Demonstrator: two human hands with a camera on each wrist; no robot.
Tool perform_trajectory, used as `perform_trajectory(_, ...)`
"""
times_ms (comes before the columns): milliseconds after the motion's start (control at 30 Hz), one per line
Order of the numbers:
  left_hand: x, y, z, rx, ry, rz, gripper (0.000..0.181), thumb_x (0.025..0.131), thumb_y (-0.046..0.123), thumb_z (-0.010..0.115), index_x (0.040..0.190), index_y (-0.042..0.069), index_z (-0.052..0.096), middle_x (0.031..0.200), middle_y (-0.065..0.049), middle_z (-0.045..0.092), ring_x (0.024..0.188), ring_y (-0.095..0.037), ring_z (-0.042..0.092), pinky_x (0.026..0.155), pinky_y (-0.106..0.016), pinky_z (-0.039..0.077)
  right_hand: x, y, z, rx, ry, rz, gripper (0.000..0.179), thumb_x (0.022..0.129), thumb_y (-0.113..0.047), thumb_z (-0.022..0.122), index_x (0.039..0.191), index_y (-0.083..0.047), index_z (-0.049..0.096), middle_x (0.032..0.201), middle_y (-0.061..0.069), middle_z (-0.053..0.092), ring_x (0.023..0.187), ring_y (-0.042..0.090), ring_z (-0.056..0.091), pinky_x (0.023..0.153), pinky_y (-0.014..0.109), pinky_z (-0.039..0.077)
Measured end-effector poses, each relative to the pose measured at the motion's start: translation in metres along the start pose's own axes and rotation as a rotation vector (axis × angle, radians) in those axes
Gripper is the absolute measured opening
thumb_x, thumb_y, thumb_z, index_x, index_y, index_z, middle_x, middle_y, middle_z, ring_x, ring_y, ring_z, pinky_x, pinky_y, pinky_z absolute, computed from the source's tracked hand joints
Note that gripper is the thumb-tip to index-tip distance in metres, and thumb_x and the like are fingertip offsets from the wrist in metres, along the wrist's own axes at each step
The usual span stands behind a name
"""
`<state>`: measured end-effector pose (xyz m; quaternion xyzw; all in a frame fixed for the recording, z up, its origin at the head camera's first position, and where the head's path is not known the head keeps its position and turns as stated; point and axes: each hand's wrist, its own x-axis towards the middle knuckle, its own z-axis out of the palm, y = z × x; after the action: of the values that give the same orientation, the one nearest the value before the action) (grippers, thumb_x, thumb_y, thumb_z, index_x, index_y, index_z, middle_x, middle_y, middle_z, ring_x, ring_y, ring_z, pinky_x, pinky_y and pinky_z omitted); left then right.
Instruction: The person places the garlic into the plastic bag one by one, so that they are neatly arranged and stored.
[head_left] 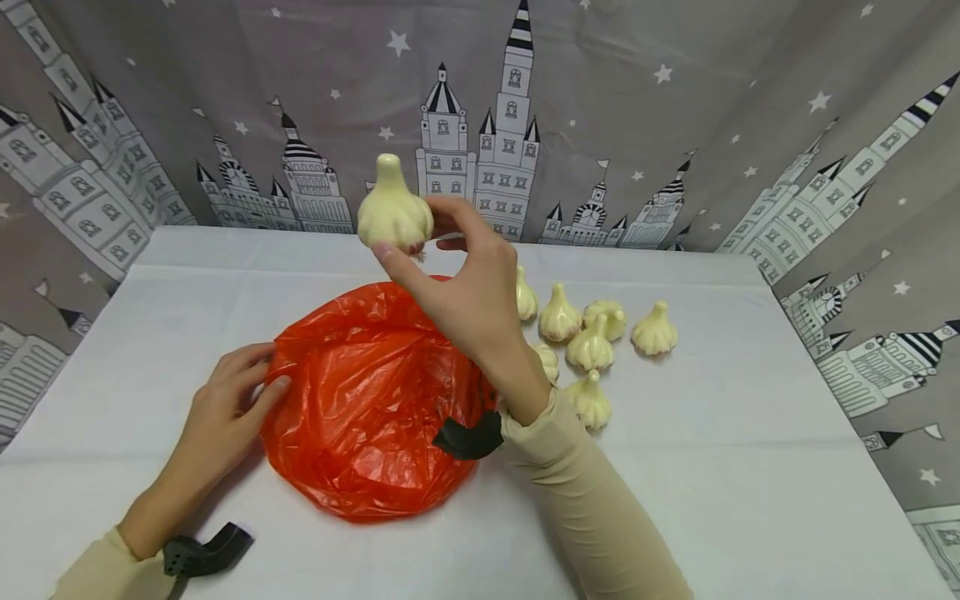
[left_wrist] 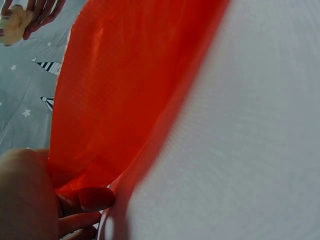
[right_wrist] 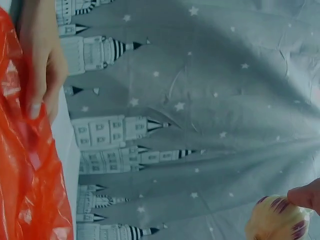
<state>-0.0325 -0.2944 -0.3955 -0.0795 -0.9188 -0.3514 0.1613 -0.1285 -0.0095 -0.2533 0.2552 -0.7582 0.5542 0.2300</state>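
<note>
Garlic bulb, pale cream and rounded with a blunt stem and purple-streaked base (head_left: 393, 212), is what we see raised in the right hand (head_left: 480, 287), its stem pointing up, clear of the white tabletop (head_left: 735, 467). The right grip is spread only to the bulb's width, pinching it with the thumb in front and the fingers at its far side. In the head view the bulb shows just beyond the far edge of a crinkled, glossy red plastic bag (head_left: 360, 392), which sits open-mouthed on the tabletop.

At the bag's left edge we find the left hand (head_left: 228, 408); its grip is closed down on the thin plastic, the rim caught between thumb and fingers.

To the right of the bag we count seven more cream-coloured garlic bulbs (head_left: 560, 315) in a loose cluster, a few partly hidden by the right hand and wrist. Both arms wear beige sleeves (head_left: 600, 508), and a curved black wrist piece (head_left: 471, 437) juts from each cuff. Behind the tabletop we see a grey curtain printed with white stars and castles (head_left: 600, 125).
</note>
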Motion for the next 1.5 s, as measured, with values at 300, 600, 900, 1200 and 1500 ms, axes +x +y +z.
perform_trajectory(300, 0.002, 0.003, 0.0, -0.007, -0.006, -0.003, 0.024, 0.096, 0.016, 0.063, 0.113, 0.002, 0.07, 0.137, -0.013, 0.054, 0.131, -0.035, 0.043, 0.101, 0.0, 0.02, -0.006, 0.003, 0.012, -0.038, -0.065, 0.03, 0.048, 0.081, -0.037, 0.078, 0.119, -0.012, 0.064, 0.1, -0.004, 0.067, 0.093, 0.003, 0.059, 0.081, 0.02, 0.051)
perform_trajectory(600, 0.001, 0.003, -0.001, 0.003, -0.018, -0.038, 0.026, 0.097, 0.018, 0.063, 0.116, 0.002, 0.069, 0.139, -0.012, 0.053, 0.133, -0.034, 0.042, 0.114, -0.017, 0.029, -0.013, 0.013, 0.025, -0.03, -0.14, 0.069, 0.048, 0.081, -0.04, 0.078, 0.119, -0.015, 0.064, 0.101, -0.006, 0.066, 0.095, 0.001, 0.058, 0.082, 0.017, 0.052)
perform_trajectory(900, 0.0, 0.001, -0.001, -0.011, -0.02, -0.022, 0.027, 0.096, 0.014, 0.063, 0.117, -0.001, 0.069, 0.138, -0.017, 0.053, 0.132, -0.038, 0.041, 0.11, -0.06, 0.035, -0.026, 0.017, 0.046, -0.094, -0.213, 0.128, 0.049, 0.081, -0.043, 0.078, 0.119, -0.016, 0.063, 0.106, -0.007, 0.068, 0.097, 0.002, 0.06, 0.084, 0.02, 0.052)
perform_trajectory(1200, -0.001, 0.002, -0.002, -0.002, -0.009, -0.014, 0.027, 0.095, 0.014, 0.064, 0.117, 0.0, 0.069, 0.137, -0.017, 0.054, 0.131, -0.038, 0.043, 0.107, -0.062, 0.035, -0.04, 0.024, 0.062, -0.208, -0.292, 0.225, 0.049, 0.081, -0.046, 0.074, 0.117, -0.015, 0.062, 0.101, -0.009, 0.065, 0.09, 0.006, 0.058, 0.073, 0.018, 0.048)
perform_trajectory(1500, -0.002, 0.002, -0.003, 0.005, -0.012, -0.018, 0.026, 0.095, 0.014, 0.064, 0.117, 0.0, 0.069, 0.137, -0.017, 0.054, 0.13, -0.038, 0.043, 0.106, -0.061, 0.037, -0.047, 0.033, 0.07, -0.282, -0.338, 0.295, 0.047, 0.079, -0.045, 0.075, 0.114, -0.017, 0.062, 0.088, -0.01, 0.06, 0.077, 0.007, 0.055, 0.063, 0.019, 0.046)
